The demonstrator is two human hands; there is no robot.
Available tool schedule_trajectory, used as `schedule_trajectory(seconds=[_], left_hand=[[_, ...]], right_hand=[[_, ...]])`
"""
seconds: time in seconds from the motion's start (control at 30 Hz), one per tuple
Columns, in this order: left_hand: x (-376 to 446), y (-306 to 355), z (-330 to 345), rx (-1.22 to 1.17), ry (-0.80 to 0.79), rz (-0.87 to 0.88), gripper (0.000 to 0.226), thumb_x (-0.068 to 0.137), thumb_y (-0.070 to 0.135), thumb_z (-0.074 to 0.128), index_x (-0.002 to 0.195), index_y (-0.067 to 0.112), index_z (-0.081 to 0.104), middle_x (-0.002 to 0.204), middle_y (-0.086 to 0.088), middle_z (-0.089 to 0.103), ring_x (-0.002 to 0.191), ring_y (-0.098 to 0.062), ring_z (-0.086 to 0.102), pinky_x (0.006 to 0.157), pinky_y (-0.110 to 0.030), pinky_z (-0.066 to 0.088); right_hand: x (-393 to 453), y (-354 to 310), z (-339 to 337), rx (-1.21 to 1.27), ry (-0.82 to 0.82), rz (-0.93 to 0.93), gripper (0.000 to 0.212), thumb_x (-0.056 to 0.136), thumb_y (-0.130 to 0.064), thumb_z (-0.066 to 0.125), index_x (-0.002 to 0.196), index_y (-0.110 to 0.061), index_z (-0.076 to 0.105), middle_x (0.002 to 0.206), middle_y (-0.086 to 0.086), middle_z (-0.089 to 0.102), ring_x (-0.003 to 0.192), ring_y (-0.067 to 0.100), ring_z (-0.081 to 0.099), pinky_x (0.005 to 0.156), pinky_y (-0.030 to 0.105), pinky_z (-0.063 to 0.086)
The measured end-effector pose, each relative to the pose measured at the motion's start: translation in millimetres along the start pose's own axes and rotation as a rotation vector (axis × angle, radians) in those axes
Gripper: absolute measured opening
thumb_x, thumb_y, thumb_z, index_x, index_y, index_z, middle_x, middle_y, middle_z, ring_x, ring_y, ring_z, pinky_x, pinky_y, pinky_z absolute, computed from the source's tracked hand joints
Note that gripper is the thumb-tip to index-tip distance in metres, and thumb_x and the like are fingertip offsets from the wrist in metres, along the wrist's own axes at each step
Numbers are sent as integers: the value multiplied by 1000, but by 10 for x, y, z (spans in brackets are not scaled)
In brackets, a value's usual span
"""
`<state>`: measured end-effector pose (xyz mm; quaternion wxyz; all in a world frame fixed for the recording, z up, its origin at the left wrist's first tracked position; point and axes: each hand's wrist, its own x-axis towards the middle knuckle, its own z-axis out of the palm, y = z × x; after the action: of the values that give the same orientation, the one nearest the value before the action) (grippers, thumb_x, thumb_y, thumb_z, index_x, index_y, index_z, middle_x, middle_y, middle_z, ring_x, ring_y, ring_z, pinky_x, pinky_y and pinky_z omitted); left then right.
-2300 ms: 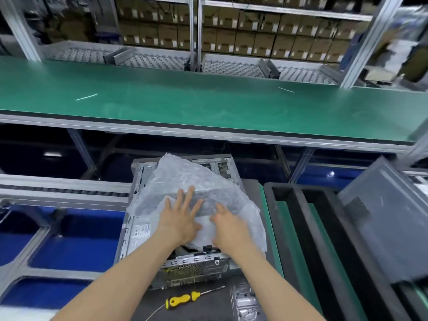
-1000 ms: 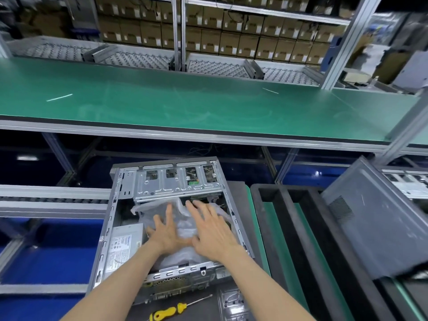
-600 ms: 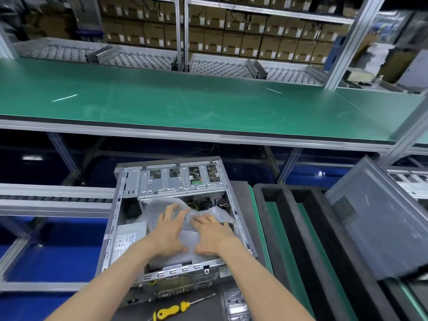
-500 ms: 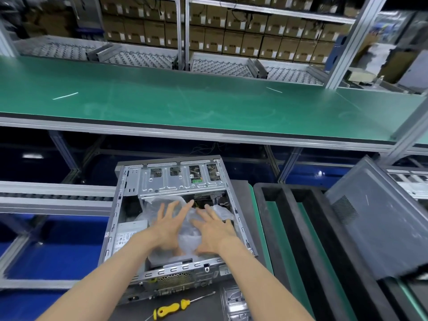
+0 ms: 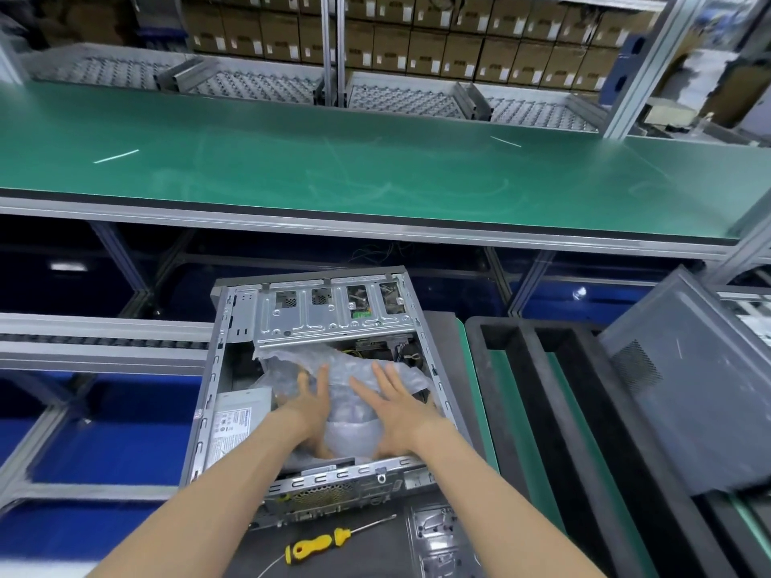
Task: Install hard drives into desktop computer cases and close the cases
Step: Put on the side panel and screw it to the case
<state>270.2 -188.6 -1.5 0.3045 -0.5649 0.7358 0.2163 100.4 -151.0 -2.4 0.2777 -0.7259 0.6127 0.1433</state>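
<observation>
Lying on its side with the panel off, the computer case sits on the dark mat between the roller conveyor and the black foam tray. Inside it, a crumpled sheet of bubble wrap fills the middle bay, just below the silver drive cage at the far end; whether a hard drive sits in that cage cannot be told. A power supply with a white label lies along the case's left wall. The left hand and right hand both press flat on the wrap, fingers straight and spread, gripping nothing. The foam tray's long slots show only green mat at their bottoms. A grey side panel leans tilted over the tray's right edge. Near the case's close end, a yellow-handled screwdriver rests on the mat.
</observation>
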Motion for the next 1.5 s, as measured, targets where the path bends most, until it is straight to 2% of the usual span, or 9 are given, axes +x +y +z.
schedule_trajectory(seconds=[0.13, 0.23, 0.43, 0.57, 0.67, 0.93, 1.17, 1.33, 1.5], left_hand=[[4, -4, -42, -6, 11, 7, 140, 84, 43, 80, 143, 5, -42, 158, -33, -24, 144, -39, 37, 119, -60, 20], [-46, 27, -19, 82, 51, 4, 130, 89, 36, 76, 147, 3, -35, 162, -30, -16, 152, -45, 13, 118, -58, 27], [-115, -10, 2, 261, 444, 20, 75, 93, 48, 65, 149, 9, 35, 164, -17, 0, 149, -37, 6, 121, -45, 17], [-77, -56, -14, 314, 311, 1, 115, 82, 71, 64, 159, 8, 6, 164, -29, -9, 153, -45, -6, 123, -51, 0], [1, -60, -59, 272, 164, 6, 140, 69, 79, 71, 157, 15, -17, 161, -36, -3, 151, -50, 5, 122, -54, 8], [-21, -33, -81, -18, 106, 40, 122, 77, 35, 84, 158, 23, -7, 160, -32, -18, 150, -53, 2, 122, -56, 20], [-263, 185, -395, -130, 397, 210, 79, 74, 21, 63, 145, 39, 35, 128, 1, 63, 114, -25, 59, 82, -43, 55], [-263, 755, -677, -436, 805, 425, 42, 80, 6, 57, 118, 21, 65, 110, 1, 75, 106, -25, 68, 88, -38, 54], [-113, 1517, -724, -342, 780, 599, 37, 93, 13, 58, 129, 18, 62, 131, -7, 64, 120, -29, 57, 101, -39, 45]], right_hand=[[94, -53, 66, -85, 4, 65, 114, 85, -6, 62, 152, -47, -20, 150, -15, -47, 142, 9, -38, 113, 74, 7], [58, -83, 21, -83, -14, 59, 111, 87, -4, 61, 154, -44, -17, 155, -15, -42, 144, 10, -36, 112, 74, 8], [-130, -83, -27, -258, 233, 23, 101, 89, -33, 67, 160, -25, -4, 168, -4, -7, 154, 12, -8, 120, 57, 11], [-177, -134, -15, -296, 234, 89, 106, 89, -40, 69, 160, -26, -8, 166, 5, -21, 152, 35, -16, 122, 58, 2], [-158, -106, -9, -8, 128, 98, 106, 91, -12, 66, 158, -35, -13, 160, -4, -36, 148, 53, -8, 116, 54, 31], [-85, -31, -3, 75, 150, 6, 117, 82, -4, 75, 160, -30, -9, 163, -7, -28, 141, 38, 39, 99, 41, 49], [-291, 30, -173, 131, 318, -61, 87, 85, 11, 57, 158, -24, 24, 168, 6, 11, 135, 39, 45, 98, 47, 50], [-572, 281, -379, 426, 654, -10, 47, 89, -7, 51, 132, -26, 59, 107, 16, 65, 101, 39, 57, 83, 43, 53], [-933, 977, -454, 463, 945, 207, 27, 92, -11, 56, 117, -15, 67, 104, 5, 71, 93, 23, 66, 87, 38, 54]])
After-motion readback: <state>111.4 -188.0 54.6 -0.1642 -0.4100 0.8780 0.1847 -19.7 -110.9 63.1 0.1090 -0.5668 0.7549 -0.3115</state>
